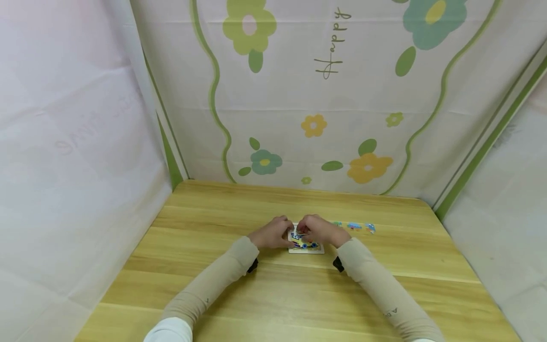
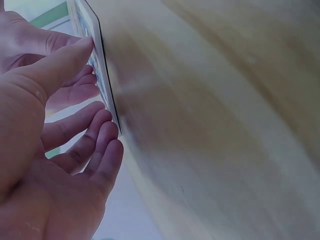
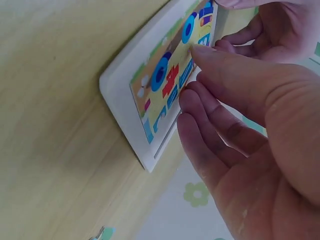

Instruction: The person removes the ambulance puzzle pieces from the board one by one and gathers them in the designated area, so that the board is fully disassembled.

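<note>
A flat jigsaw puzzle board [image 1: 306,251] with a white frame lies on the table. Its picture, a yellow vehicle [image 3: 170,80] with blue wheels, is partly covered by the hands. My left hand [image 1: 273,232] holds the board's left end, thumb on the near side and fingertips at the far edge in the left wrist view. At the upper part of the picture, my right hand [image 1: 320,230] pinches a jigsaw piece between thumb and fingertips, the piece mostly hidden by them. The right thumb [image 3: 225,65] touches the picture's surface.
Loose jigsaw pieces [image 1: 354,226] lie in a row right of the board, one partly behind the right hand. The wooden table [image 1: 273,304] meets a flower-printed cloth wall [image 1: 278,95] at the back. More cloth hangs at both sides.
</note>
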{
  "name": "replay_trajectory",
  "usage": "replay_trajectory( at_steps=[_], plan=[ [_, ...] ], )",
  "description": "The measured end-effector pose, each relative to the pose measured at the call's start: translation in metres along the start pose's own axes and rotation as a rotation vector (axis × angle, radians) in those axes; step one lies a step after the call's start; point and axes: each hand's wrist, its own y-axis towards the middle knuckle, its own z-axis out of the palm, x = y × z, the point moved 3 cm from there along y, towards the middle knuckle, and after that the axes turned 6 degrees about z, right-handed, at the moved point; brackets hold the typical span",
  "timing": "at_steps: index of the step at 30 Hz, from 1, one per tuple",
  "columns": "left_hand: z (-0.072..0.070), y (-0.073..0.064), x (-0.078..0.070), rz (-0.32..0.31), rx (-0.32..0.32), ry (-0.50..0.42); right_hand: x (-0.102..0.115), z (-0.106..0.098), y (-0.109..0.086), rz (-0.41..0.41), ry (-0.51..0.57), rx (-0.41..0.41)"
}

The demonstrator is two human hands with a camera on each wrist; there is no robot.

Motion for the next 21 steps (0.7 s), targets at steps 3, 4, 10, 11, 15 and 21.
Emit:
replay_trajectory(
  at_steps=[3, 4, 10, 11, 15, 21],
  plan=[
    [0.0008, 0.0001, -0.0015, 0.005, -0.006, 0.009, -0.0001, 0.003, -0.002, -0.006, -0.048, -0.022],
    [0.0009, 0.0, -0.0021, 0.005, -0.009, 0.008, 0.0002, 0.0037, -0.0027, -0.009, -0.062, -0.027],
    [0.0019, 0.0002, -0.0034, 0.007, -0.026, -0.009, 0.0011, 0.008, -0.0045, -0.052, -0.091, -0.044],
    [0.0023, 0.0006, -0.0033, 0.008, -0.028, -0.005, 0.0011, 0.0083, -0.005, -0.056, -0.093, -0.048],
    [0.0028, 0.0033, -0.0036, 0.015, -0.03, -0.001, -0.001, 0.0086, -0.0056, -0.065, -0.105, -0.056],
    [0.0023, -0.0023, 0.0007, 0.009, -0.052, -0.011, 0.0009, 0.0104, 0.0017, -0.052, -0.128, -0.078]
  ],
)
